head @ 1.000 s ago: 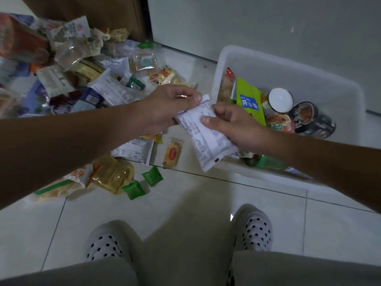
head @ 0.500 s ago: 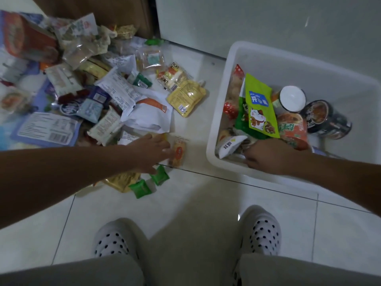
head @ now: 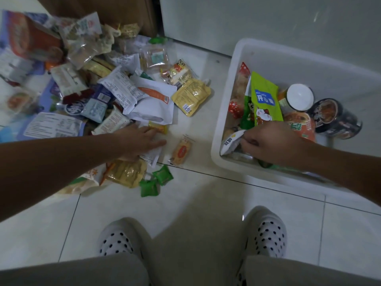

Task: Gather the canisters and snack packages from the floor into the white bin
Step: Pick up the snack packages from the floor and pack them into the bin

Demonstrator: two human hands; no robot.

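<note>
Fingertips of the flat left hand (head: 140, 141) touch the orange packet (head: 158, 128); the right hand (head: 274, 142) pinches a white packet (head: 231, 143) inside the white bin (head: 309, 65).

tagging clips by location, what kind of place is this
Probably a room in a home: pale glossy floor tiles, a brown wooden panel beside a plain wall, and a pile of snack packages being sorted into a white bin by someone in dotted slippers.

Snack pile (head: 107, 93) left — bin (head: 231, 96) right, canisters (head: 300, 98) inside.
</note>
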